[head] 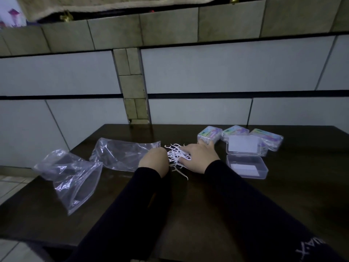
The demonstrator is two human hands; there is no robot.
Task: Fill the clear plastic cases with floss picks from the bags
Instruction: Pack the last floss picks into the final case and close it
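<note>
So here's the setup: a loose heap of white plastic floss picks (pixel 176 155) sits on the dark wooden table (pixel 283 195), about mid-table, and both hands are right on it. The left hand (pixel 154 160) comes at the heap from its left side, and its fingers are tucked out of sight from this angle, so I honestly can't tell if they're curled round any picks. The right hand (pixel 198 157) lies over the right part of the heap with fingers spread fairly flat, pressing or raking rather than pinching, as far as I can see.

The bit that matters for what comes next: the open clear plastic case (pixel 247 167), lid flipped up on its far side, sits just to the right of the right hand, near edge of the case cluster. So the right hand is clearly the closer one for dropping picks in. The picks lie every which way, no common long axis, so they'd want bunching first.

Farther back on the right are three closed clear cases with colourful labels (pixel 208 135). Off to the left are two crumpled clear plastic bags (pixel 124 154), both looking empty.
</note>
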